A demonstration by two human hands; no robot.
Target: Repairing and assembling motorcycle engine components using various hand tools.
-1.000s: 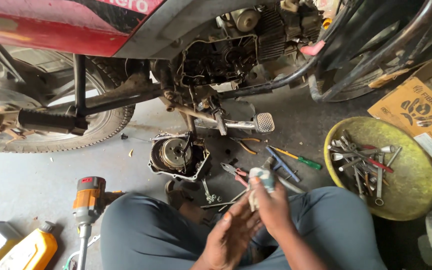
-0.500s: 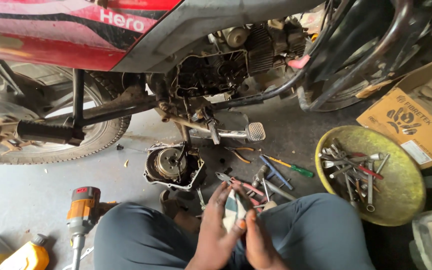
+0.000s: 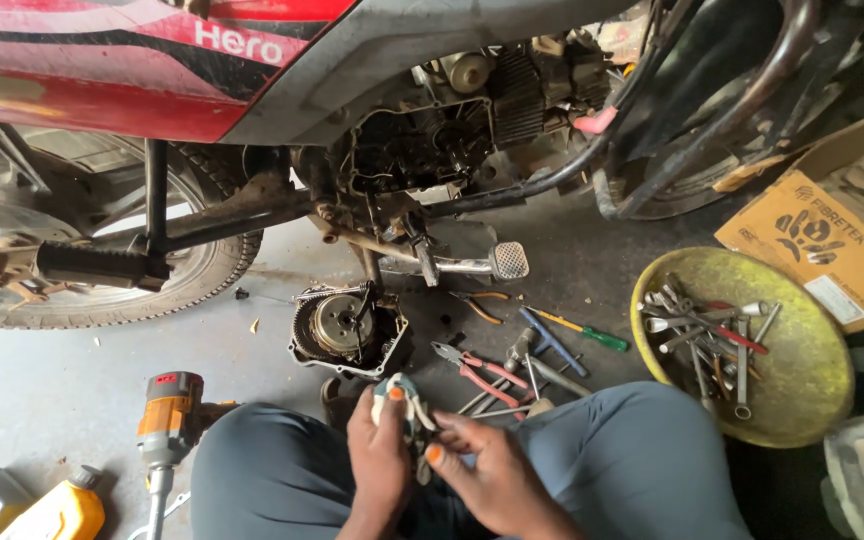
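At the far right of the floor lies a brown cardboard box point(image 3: 832, 240) with a black printed emblem and a small white label, beside a yellow bowl point(image 3: 812, 400) of wrenches. Bottom left stands a yellow oil bottle point(image 3: 62, 512) next to an orange power tool point(image 3: 167, 415). Over the lap, the left hand point(image 3: 377, 465) and right hand point(image 3: 482, 470) together grip a small part point(image 3: 404, 400) with pale wires, just below the engine cover point(image 3: 344, 330).
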